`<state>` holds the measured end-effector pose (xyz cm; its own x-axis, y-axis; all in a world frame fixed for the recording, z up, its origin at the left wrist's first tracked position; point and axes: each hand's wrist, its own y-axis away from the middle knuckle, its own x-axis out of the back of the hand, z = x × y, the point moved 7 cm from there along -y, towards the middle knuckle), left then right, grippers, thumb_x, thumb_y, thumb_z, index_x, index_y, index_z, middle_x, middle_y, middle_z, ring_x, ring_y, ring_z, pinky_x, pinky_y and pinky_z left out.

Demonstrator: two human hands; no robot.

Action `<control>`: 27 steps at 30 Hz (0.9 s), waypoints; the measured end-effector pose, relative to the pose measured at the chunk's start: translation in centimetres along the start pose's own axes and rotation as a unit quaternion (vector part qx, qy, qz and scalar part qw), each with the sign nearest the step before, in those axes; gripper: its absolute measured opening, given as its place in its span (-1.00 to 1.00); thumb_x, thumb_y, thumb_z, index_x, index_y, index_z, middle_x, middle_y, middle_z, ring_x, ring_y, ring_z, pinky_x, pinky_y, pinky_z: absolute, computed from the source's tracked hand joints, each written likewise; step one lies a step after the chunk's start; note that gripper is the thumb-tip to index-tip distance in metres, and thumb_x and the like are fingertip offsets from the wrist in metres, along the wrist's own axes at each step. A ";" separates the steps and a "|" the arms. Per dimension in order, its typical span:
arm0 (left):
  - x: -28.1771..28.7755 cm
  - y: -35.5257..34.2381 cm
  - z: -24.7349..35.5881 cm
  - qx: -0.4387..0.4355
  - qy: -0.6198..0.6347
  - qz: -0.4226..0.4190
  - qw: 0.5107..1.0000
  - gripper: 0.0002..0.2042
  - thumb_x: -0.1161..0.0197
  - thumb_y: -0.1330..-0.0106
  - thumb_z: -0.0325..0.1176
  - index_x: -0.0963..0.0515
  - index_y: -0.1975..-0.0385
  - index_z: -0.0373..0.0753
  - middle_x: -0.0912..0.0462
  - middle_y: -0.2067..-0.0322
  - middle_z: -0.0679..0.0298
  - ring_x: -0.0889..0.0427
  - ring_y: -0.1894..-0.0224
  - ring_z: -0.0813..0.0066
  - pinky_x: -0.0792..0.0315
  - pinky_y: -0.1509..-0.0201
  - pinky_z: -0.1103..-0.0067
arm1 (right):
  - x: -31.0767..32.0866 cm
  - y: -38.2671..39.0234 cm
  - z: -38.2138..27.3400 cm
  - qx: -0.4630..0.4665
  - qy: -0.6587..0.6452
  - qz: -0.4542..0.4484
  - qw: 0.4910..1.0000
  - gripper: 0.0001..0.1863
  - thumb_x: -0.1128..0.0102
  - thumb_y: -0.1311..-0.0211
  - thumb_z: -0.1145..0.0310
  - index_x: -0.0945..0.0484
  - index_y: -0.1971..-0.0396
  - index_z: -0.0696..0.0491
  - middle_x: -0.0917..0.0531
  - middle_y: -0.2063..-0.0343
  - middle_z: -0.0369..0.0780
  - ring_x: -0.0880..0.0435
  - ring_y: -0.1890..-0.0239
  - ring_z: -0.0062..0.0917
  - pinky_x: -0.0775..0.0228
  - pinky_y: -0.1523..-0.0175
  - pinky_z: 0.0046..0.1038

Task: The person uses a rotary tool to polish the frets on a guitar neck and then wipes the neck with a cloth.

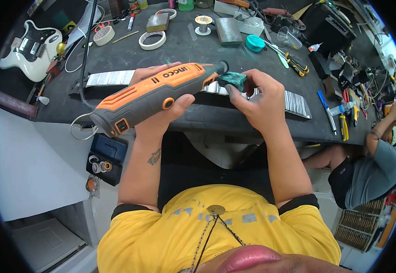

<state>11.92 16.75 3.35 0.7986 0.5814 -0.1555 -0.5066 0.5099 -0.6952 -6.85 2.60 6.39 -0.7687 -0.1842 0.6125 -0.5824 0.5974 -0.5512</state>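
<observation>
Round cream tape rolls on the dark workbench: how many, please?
3: one roll farthest left, one in front of the brownish rectangular block, one behind that block. Others may be hidden.

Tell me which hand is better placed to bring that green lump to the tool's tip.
Probably the right hand: it pinches the green lump close to the tip of the rotary tool, though whether they touch is unclear. The left hand is occupied holding the tool's body.

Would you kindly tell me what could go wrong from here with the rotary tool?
The bare right hand pinches the green lump close to the tip of the rotary tool, so a slip might graze the skin. The silvery strip lies beneath that hand, so crumbs could drop onto it.
</observation>
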 end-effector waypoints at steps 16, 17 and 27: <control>0.5 -0.1 -0.3 0.018 -0.009 0.004 1.000 -0.39 -0.63 -0.01 -0.42 -0.43 -0.04 -0.35 -0.70 0.03 -0.01 -0.73 -0.05 0.27 -0.64 -0.16 0.41 | 1.0 -0.3 0.9 0.024 0.024 0.016 0.999 -0.76 -0.49 -0.01 0.40 -0.65 0.36 0.18 -0.59 0.58 -0.24 -0.54 0.53 -0.57 -0.39 0.36 -0.50; 0.6 -0.1 -0.3 0.012 -0.010 0.010 1.000 -0.39 -0.62 -0.03 -0.40 -0.43 -0.04 -0.36 -0.70 0.04 -0.01 -0.73 -0.04 0.29 -0.64 -0.13 0.44 | 1.1 -0.3 1.0 0.023 0.023 0.025 0.999 -0.76 -0.49 -0.01 0.40 -0.65 0.36 0.18 -0.58 0.58 -0.25 -0.53 0.53 -0.57 -0.39 0.35 -0.51; 12.3 -5.3 -3.4 0.115 0.043 0.190 0.974 -0.81 -0.31 -0.31 -0.35 -0.52 0.18 -0.28 -0.67 0.41 0.22 -0.54 0.56 0.62 -0.32 0.58 0.71 | 9.2 2.7 11.3 -0.107 0.032 0.101 0.989 -0.76 -0.48 -0.18 0.35 -0.66 0.27 0.17 -0.59 0.54 -0.41 -0.51 0.46 -0.74 -0.32 0.33 -0.60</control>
<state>25.50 19.06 2.76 0.5577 0.7060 -0.4366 -0.8230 0.4019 -0.4015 -18.49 -6.25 4.10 -0.8413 0.0025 0.5406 -0.3437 0.7693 -0.5385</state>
